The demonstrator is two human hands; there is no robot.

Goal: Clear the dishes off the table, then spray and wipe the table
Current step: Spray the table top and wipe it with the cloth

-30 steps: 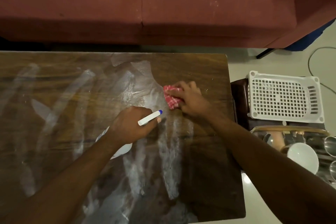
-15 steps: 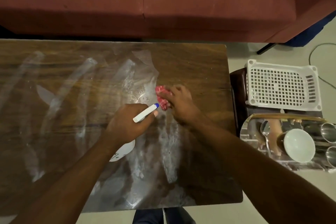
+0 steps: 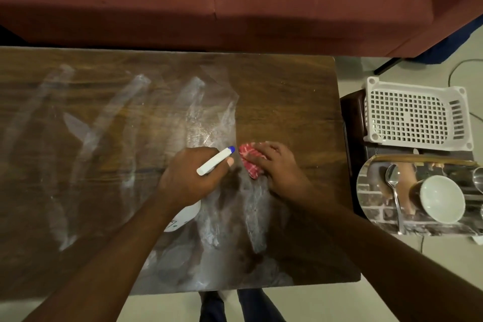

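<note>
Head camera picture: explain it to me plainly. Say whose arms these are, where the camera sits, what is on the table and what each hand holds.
There is no machine here. A person wears one camera on the head, looking down at their own two arms.

The left hand grips a white spray bottle with a blue tip. The right hand presses a red checked cloth onto the wooden table, which shows pale wet streaks.

No dishes are on the table. To the right stand a white basket and a shiny tray with a spoon and a white bowl.

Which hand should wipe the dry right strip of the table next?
Right. The right hand already presses the cloth on the table, beside that strip. The left hand is occupied holding the spray bottle.
</note>
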